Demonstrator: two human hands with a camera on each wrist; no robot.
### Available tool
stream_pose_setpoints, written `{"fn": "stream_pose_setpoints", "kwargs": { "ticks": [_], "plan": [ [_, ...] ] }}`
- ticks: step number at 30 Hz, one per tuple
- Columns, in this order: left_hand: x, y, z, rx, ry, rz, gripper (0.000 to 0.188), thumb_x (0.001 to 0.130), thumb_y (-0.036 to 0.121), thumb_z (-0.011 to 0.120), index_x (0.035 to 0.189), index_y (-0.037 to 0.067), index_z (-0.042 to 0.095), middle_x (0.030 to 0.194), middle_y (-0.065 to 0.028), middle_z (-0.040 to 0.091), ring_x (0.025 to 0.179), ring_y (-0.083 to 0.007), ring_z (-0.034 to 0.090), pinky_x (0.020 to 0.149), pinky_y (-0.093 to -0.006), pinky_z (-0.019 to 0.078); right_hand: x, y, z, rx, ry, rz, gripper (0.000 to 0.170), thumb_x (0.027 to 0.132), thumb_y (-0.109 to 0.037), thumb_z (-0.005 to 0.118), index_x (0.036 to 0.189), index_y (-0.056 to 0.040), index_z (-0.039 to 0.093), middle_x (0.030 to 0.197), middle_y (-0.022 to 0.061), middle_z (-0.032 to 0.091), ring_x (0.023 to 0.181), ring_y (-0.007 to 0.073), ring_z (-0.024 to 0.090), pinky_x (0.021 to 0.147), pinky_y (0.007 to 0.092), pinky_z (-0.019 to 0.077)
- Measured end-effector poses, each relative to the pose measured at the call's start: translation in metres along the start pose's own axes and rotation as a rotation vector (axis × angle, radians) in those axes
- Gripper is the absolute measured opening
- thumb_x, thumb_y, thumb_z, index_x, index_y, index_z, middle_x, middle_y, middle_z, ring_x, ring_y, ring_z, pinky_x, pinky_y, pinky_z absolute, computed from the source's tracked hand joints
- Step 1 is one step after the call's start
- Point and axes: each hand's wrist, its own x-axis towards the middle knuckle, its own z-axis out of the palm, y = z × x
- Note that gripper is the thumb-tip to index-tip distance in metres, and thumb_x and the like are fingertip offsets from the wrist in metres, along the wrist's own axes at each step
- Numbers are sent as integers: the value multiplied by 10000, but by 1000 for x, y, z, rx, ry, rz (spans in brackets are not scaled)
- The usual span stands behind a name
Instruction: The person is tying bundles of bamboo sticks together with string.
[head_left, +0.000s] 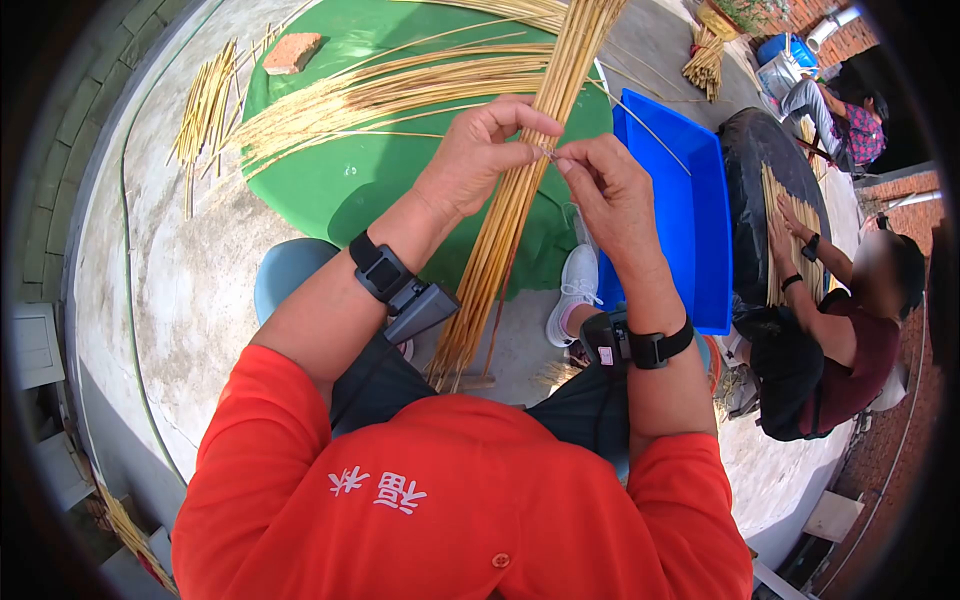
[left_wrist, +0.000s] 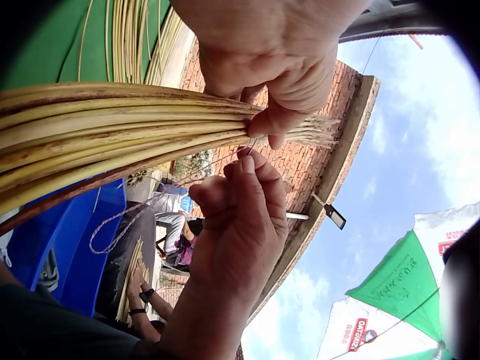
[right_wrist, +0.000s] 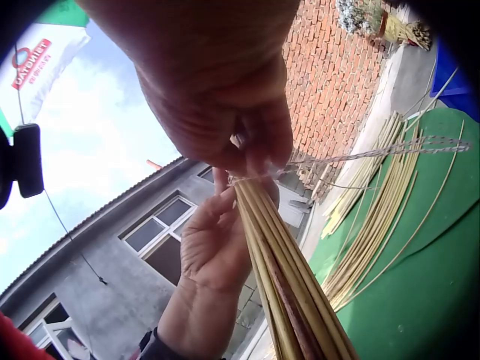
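Observation:
A long bundle of yellow-brown stalks point(head_left: 500, 235) slants between the two hands, its lower end between the knees. The left hand point(head_left: 480, 150) grips the bundle near its upper part, thumb in front and fingers round it. At the bundle's side the right hand point(head_left: 612, 190) pinches a thin cord between thumb and forefinger, close to the left thumb. In the left wrist view a loop of that twisted cord point(left_wrist: 112, 236) hangs beside the right hand point(left_wrist: 240, 217). The right wrist view shows the cord point(right_wrist: 375, 152) stretching out from the fingers.
A green-covered round surface point(head_left: 300, 190) carries loose stalks point(head_left: 400, 95) and a brick piece point(head_left: 292, 53). Right of it stands a blue tray point(head_left: 680, 220). Another person point(head_left: 840, 340) handles stalks on a black-covered surface point(head_left: 750, 150); someone else point(head_left: 840, 115) sits farther back. More stalks point(head_left: 205, 110) lie left.

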Motion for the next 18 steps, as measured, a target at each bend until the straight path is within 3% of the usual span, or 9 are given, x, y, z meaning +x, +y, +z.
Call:
{"fn": "stream_pose_setpoints", "kwargs": {
  "ticks": [4,10,16,18],
  "plan": [
    [0,0,-1,10,8,-3,224,730,-90,574,921,10,636,1105,-51,500,1016,-166,512,867,-279,439,0,2,2,26,1,-10,55,787,-43,610,841,-34,607,713,97,552,611,200,563,538,298,436],
    [3,-4,-4,7,6,7,214,745,-97,564,928,-7,629,1101,-64,480,982,-176,531,839,-326,506,0,-7,-1,137,-28,236,73,858,-71,522,922,-37,512,633,63,541,551,156,532,509,285,420],
    [1,-2,-1,-38,3,6,127,749,-83,583,841,5,589,1091,-63,499,975,-167,534,849,-329,492,0,-1,9,230,0,272,81,888,-89,482,931,-30,447,621,49,526,524,113,496,458,267,400],
    [2,-4,-4,-56,-8,16,105,753,-74,588,805,13,562,1089,-62,505,966,-161,537,856,-330,484,0,-5,9,378,-11,411,61,892,-76,477,928,-36,449,649,38,535,532,108,503,480,259,426]
  ]
}}
